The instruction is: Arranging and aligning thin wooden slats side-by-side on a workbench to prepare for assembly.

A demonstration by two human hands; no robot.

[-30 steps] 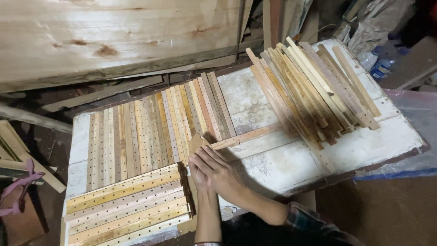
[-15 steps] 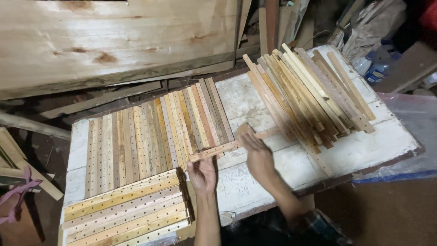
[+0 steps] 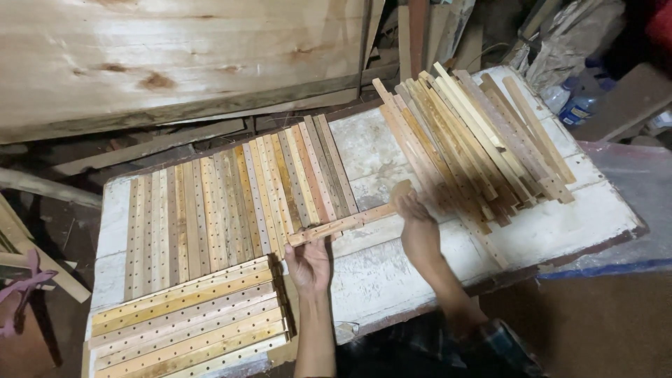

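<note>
1. Holding one perforated wooden strip point(image 3: 343, 225) across the white table point(image 3: 392, 280), both hands grip it: left hand point(image 3: 308, 262) clasps its near-left end, right hand point(image 3: 418, 227) closes on its far-right end.
2. Strip lies slanted, low over the table, just right of the row of perforated slats point(image 3: 231, 199) laid side by side on the table's left half.
3. Near-left corner: a second batch of pale perforated slats point(image 3: 189, 318), angled, touching the row.
4. Far right: loose pile of plain wooden sticks point(image 3: 469, 143), fanned out.
5. Big plywood sheet point(image 3: 175, 56) leans behind the table; plastic bottle point(image 3: 577, 108) at far right.
</note>
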